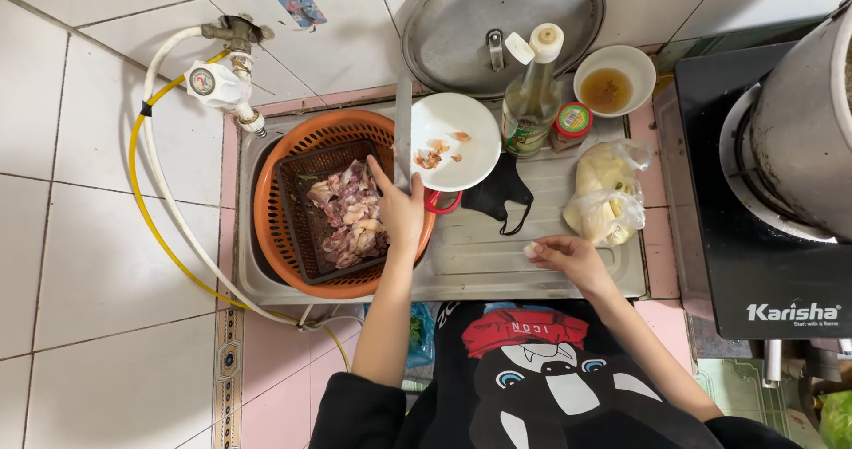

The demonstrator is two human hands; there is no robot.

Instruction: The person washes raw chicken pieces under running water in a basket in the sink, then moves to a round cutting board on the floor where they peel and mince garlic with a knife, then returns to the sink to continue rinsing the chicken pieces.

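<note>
My left hand (pixel 401 208) is closed around a knife (pixel 403 125) whose long grey blade points away from me, between the baskets and a white plate (pixel 461 121). A red handle part (pixel 444 204) shows beside this hand. Just left of it, a dark square basket (pixel 297 192) holds raw meat pieces (pixel 348 214) and sits inside a round orange basket (pixel 275 236) in the sink. My right hand (pixel 572 261) rests on the steel draining board (pixel 497 254) and pinches a small pale piece (pixel 531 250) in its fingertips. The plate carries a few meat scraps (pixel 435 154).
A black face mask (pixel 497 196) lies by the plate. Behind are a glass bottle (pixel 531 94), a red-lidded jar (pixel 572 122), a bowl of brown liquid (pixel 614 81) and a metal lid (pixel 501 23). A plastic bag (pixel 608 192) lies right; a stove with a pot (pixel 799 121) is beyond. A hosed tap (pixel 226 76) is at left.
</note>
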